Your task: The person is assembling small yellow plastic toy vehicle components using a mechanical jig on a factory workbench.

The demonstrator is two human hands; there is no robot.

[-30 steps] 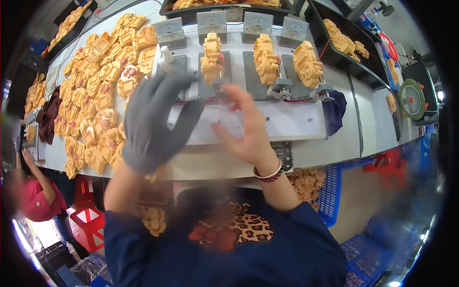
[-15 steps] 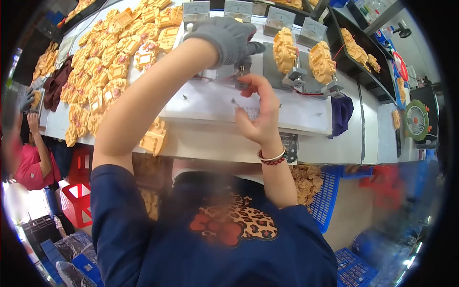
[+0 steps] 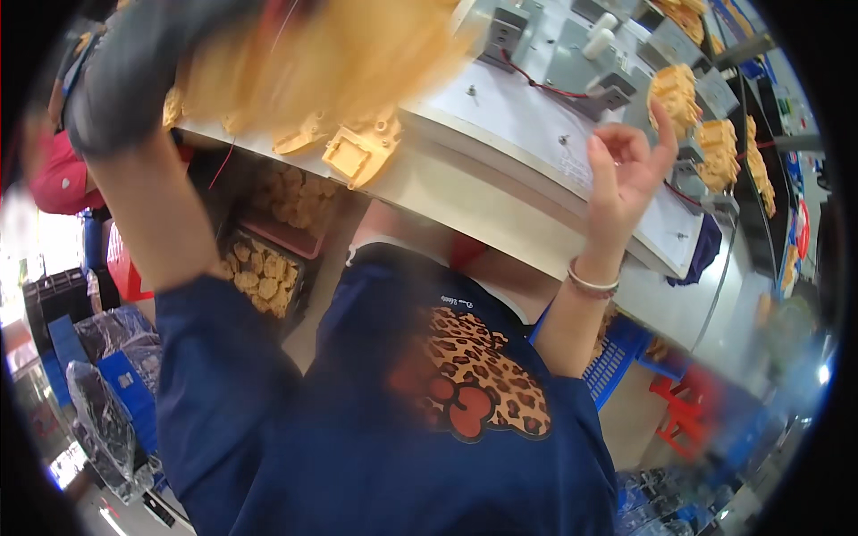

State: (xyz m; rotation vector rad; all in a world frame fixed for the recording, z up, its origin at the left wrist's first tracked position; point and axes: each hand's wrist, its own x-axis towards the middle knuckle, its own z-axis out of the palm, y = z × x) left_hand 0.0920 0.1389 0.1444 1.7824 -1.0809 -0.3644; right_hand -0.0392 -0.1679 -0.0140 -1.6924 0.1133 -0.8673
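Observation:
My left hand (image 3: 125, 89), in a dark grey glove, is raised at the upper left and smeared by motion. Its fingers cannot be made out. Beside it spreads a large blur of yellow plastic housings (image 3: 313, 67); whether one of them is in the hand is not clear. My right hand (image 3: 630, 165) is bare, with a bracelet at the wrist. It hovers over the white test board (image 3: 527, 116), thumb and index finger apart, nothing visible between them. Just beyond its fingertips, a yellow housing (image 3: 675, 94) sits on a grey metal fixture. Another housing (image 3: 718, 154) stands to its right.
A sharper yellow housing (image 3: 360, 152) lies at the table's front edge. White pegs (image 3: 601, 36) and red wires are on the board. A purple cloth (image 3: 702, 253) hangs by its right corner. Below the table stands a bin of yellow-brown pieces (image 3: 265, 275). A person in pink (image 3: 63, 179) is at left.
My left hand has swung from the fixtures to the upper left. My right hand has moved right, towards the mounted housings. The whole view has turned and shifted left.

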